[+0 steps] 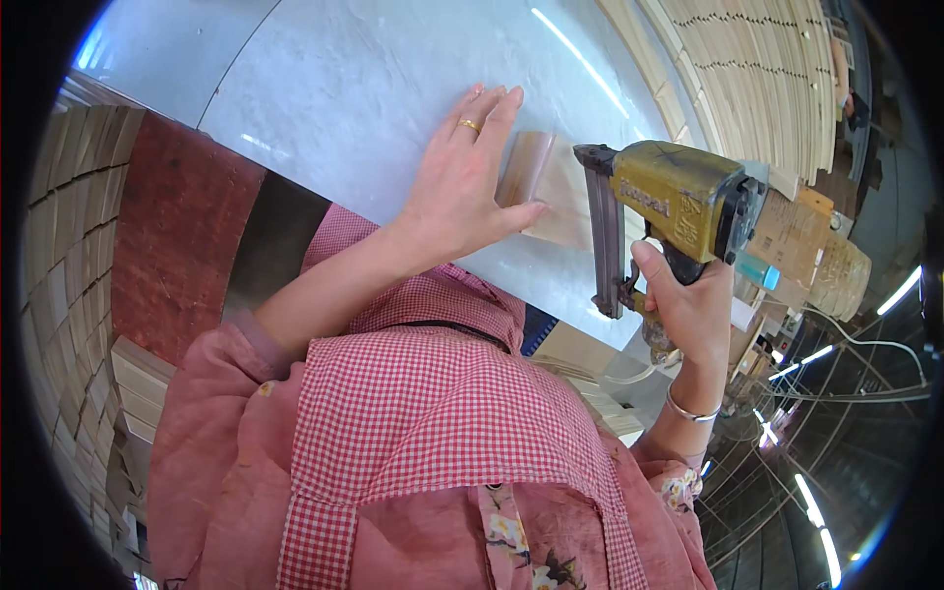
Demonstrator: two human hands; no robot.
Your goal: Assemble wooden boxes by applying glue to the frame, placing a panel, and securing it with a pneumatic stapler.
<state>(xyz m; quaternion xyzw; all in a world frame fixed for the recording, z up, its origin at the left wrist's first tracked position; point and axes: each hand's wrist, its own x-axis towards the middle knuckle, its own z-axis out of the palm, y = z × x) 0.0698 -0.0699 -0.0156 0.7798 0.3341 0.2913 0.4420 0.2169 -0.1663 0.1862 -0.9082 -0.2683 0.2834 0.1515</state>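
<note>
My right hand [693,305] is wrapped around the handle of a yellow and black pneumatic nail gun [678,187]. The gun's dark nose and long magazine stand at the right end of a small pale wooden piece [568,192] with a brown rounded left edge; whether they touch it, I cannot tell. On the grey metal tabletop [344,108], my left hand [462,177] lies with fingers stretched out and thumb spread. Its thumb reaches over the piece's near left side, and the brown edge sits between thumb and index finger.
Stacks of pale wooden strips [757,88] stand at the far right, with cardboard boxes [787,236] beside them. More stacked wood [69,265] and a reddish-brown board [172,236] are on the left. A pale hose [629,377] shows below the nail gun.
</note>
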